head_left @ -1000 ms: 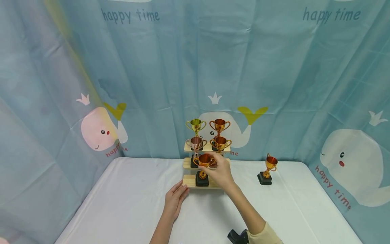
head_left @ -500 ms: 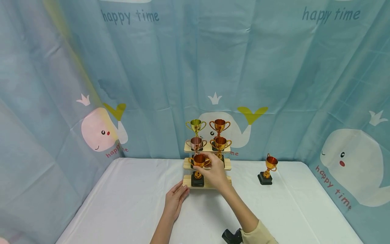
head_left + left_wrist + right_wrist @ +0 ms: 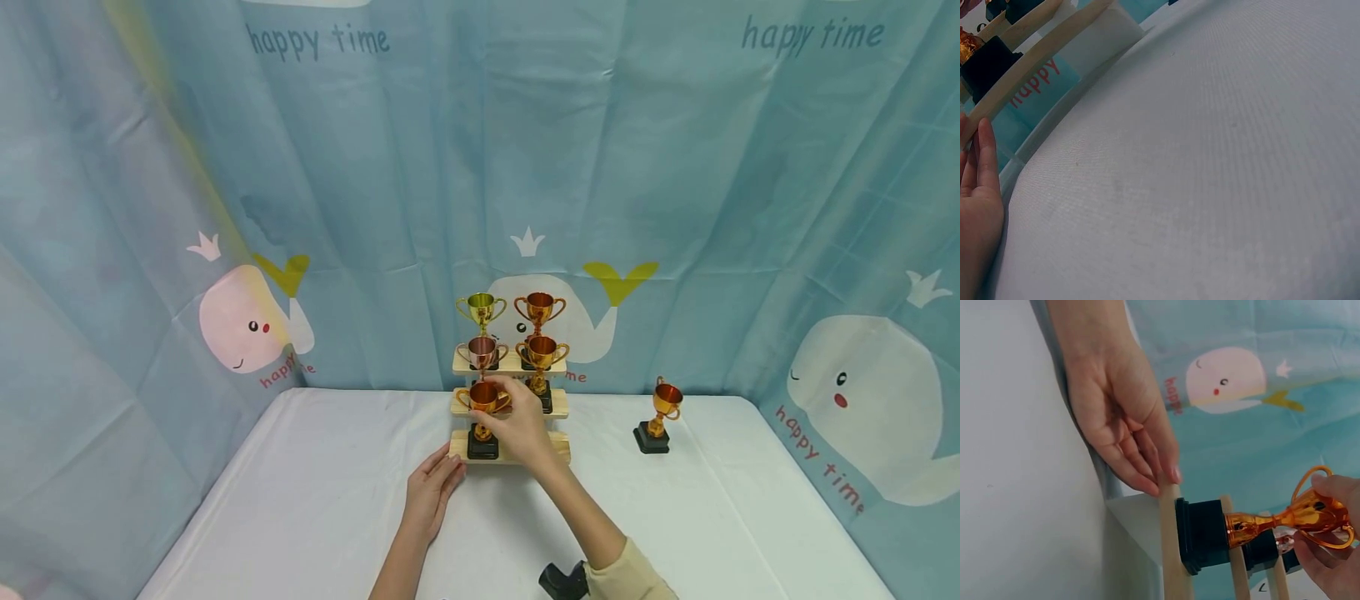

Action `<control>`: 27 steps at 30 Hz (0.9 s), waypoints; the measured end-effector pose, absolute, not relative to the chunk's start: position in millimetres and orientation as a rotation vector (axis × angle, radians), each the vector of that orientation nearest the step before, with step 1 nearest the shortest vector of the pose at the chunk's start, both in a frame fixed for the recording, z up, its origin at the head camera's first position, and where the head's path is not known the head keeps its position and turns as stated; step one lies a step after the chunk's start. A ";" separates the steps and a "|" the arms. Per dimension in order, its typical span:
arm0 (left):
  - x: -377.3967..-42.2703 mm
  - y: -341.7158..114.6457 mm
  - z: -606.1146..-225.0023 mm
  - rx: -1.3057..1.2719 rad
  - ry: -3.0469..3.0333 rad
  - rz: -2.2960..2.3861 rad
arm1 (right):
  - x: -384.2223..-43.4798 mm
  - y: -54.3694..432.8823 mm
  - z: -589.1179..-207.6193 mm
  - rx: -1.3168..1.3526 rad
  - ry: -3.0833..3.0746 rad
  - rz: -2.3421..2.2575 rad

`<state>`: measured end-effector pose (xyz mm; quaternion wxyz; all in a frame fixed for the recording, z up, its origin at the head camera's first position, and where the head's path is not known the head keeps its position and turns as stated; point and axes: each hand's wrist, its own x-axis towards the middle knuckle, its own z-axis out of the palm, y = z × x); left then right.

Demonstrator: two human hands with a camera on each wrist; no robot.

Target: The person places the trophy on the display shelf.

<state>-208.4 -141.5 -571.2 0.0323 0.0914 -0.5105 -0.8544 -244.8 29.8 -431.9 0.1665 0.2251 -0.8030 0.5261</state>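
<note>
My right hand (image 3: 521, 425) holds an orange-gold trophy (image 3: 483, 433) by its cup, with thumb and fingers on either side. The trophy's black base (image 3: 1205, 536) stands upright on the left part of the lowest tier of a three-step wooden display stand (image 3: 558, 447). My left hand (image 3: 429, 496) grips the left end of that lowest tier between thumb and fingers, as the right wrist view shows. On the tiers behind stand a yellow-gold trophy (image 3: 481, 308), a pinkish trophy (image 3: 482, 352) and two orange-gold trophies. The pinkish one's lower part is hidden.
One more orange-gold trophy (image 3: 659, 415) stands on the white tablecloth (image 3: 300, 500) to the right of the stand. A blue curtain (image 3: 375, 183) printed with whales hangs behind and at both sides. A black device (image 3: 564, 581) sits at my right wrist.
My right hand has shifted the trophy leftward along the lowest tier, from near its middle to its left part. The left hand has stayed at the tier's end.
</note>
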 end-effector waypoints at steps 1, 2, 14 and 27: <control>-208.4 -141.7 -571.7 0.280 -1.571 -2.631 | -244.9 29.1 -432.3 0.642 -2.286 1.496; -208.4 -141.8 -571.8 0.274 -1.569 -2.632 | -244.9 28.5 -432.6 0.647 -2.282 1.491; -209.4 -142.0 -570.4 0.272 -1.565 -2.637 | -246.0 25.9 -437.3 0.673 -2.268 1.433; -210.0 -142.2 -571.7 0.282 -1.566 -2.636 | -242.1 38.7 -436.6 0.643 -2.251 1.502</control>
